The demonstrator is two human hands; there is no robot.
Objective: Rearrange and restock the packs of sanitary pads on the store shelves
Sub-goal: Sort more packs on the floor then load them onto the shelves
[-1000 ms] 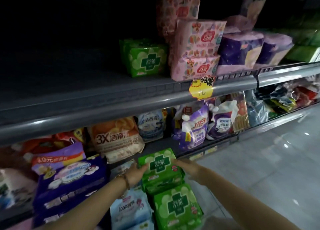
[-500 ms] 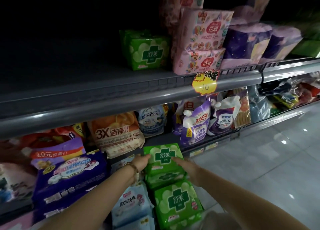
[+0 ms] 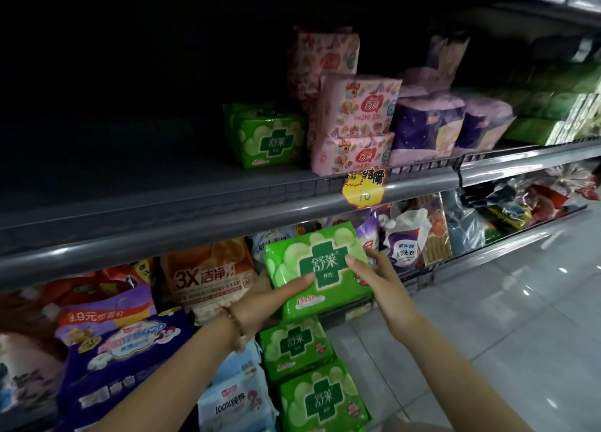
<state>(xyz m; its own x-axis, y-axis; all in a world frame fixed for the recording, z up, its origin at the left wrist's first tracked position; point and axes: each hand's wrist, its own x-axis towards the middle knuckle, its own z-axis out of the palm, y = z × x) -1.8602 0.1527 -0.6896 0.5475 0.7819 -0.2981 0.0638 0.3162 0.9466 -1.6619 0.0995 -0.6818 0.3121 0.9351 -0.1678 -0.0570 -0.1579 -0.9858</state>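
Left hand point(image 3: 260, 305), right hand point(image 3: 383, 288) on green pack point(image 3: 325, 246); grey shelf point(image 3: 195, 223), tiled floor point(image 3: 487, 334)

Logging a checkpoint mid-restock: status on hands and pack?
Left hand and right hand both grip one green pack, held in front of the lower shelf. Shelf rail sits between it and the matching packs above.
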